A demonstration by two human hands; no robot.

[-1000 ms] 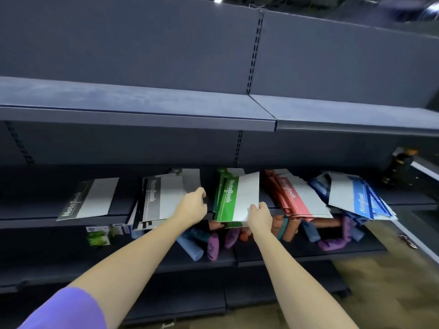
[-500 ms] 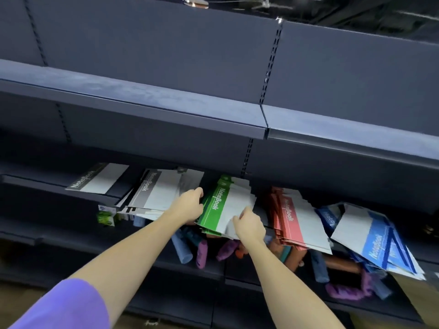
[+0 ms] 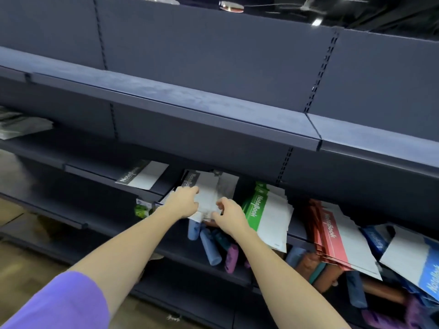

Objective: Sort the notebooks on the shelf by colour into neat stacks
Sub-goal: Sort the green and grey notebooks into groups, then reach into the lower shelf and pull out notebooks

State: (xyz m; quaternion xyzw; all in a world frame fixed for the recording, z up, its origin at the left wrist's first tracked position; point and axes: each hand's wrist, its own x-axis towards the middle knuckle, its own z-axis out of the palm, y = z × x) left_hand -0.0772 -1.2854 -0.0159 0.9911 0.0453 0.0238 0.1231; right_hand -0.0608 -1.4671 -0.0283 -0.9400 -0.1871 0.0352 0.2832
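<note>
Both hands on the grey notebook stack (image 3: 211, 193) on the middle shelf (image 3: 99, 173); left hand (image 3: 184, 201) grips its near edge; right hand (image 3: 228, 213) pinches its corner; green stack (image 3: 266, 210) just beside.

Blue notebooks (image 3: 427, 264) run off the right edge; perhaps pouches (image 3: 351, 276) lie half-hidden below.

On the shelf (image 3: 99, 173) four notebook stacks sit in a row running from 10 o'clock to 4 o'clock; a lone notebook (image 3: 142, 175) lies farthest left. Rolled pouches (image 3: 210, 245) lie on the shelf below.
</note>
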